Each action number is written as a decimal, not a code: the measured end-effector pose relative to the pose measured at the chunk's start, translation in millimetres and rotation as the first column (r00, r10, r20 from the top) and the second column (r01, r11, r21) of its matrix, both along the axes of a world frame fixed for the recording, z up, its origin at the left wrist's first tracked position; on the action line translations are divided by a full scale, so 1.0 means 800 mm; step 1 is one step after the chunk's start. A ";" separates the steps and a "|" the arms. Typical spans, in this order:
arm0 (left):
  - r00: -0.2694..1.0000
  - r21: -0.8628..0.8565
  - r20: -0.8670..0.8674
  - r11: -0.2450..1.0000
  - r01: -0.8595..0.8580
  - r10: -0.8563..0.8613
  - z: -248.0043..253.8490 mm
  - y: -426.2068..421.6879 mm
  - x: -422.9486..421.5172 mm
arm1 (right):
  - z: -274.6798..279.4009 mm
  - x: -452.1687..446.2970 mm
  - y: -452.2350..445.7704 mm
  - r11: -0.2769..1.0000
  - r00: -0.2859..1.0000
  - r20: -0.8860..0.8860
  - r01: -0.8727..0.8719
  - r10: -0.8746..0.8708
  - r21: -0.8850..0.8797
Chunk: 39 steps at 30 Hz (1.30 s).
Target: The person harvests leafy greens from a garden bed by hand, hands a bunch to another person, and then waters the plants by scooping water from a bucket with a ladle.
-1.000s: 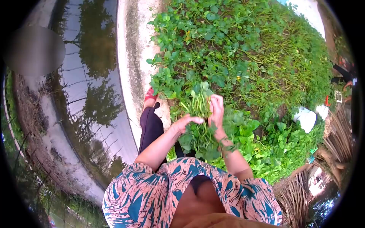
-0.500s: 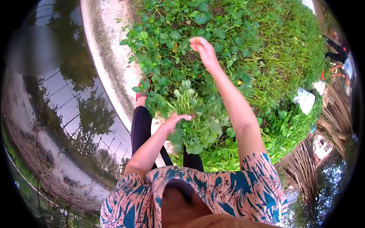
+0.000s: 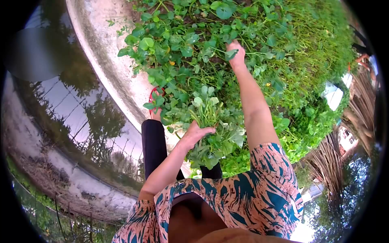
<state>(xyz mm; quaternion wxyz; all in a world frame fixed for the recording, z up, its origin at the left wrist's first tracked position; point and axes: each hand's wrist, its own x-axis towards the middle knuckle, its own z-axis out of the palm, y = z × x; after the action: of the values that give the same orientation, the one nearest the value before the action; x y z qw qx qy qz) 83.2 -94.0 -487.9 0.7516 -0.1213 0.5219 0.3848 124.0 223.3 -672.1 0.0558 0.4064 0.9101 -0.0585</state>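
A leafy bunch of green stems (image 3: 210,148) is held in my left hand (image 3: 195,134), with the thumb across the stems and the leaves spreading on both sides. My right arm reaches forward into the growing plants (image 3: 186,48). Around a leafy stem there, my right hand (image 3: 236,53) has its fingers closed; a leaf lies over part of them, and the fingertips are hidden among the foliage.
A pale concrete edge (image 3: 107,60) runs along the left of the plants, with water (image 3: 101,117) beyond it. A red shoe (image 3: 153,99) stands by the edge. White containers (image 3: 333,96) and bundled sticks (image 3: 329,162) lie to the right.
My right hand has left the bunch and moved forward to the growing plants, where its fingers have closed. My left hand still holds the bunch. The view has shifted.
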 end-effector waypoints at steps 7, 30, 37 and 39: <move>0.996 0.016 0.071 0.998 0.057 -0.058 -0.024 -0.017 0.005 | -0.069 -0.033 0.013 0.910 0.777 0.493 -0.244 0.391 -0.336; 0.929 -0.198 0.177 0.937 -0.289 0.324 -0.009 -0.019 0.030 | -0.051 0.041 -0.032 0.833 0.818 -0.214 0.465 -0.534 -0.301; 0.962 0.035 0.089 0.965 -0.261 0.257 -0.018 -0.021 0.054 | 0.142 0.103 -0.045 0.706 0.736 -0.473 0.010 -0.484 -0.708; 0.983 0.100 0.159 0.989 -0.111 0.095 -0.021 -0.029 0.067 | 0.182 0.165 -0.099 0.651 0.841 -0.321 0.049 -0.437 -0.758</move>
<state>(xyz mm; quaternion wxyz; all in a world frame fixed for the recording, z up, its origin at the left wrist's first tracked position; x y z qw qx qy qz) 136.5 -117.0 -504.5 0.7742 -0.1363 0.4336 0.4406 256.3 144.4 -526.8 -0.0229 0.4453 0.7302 -0.5177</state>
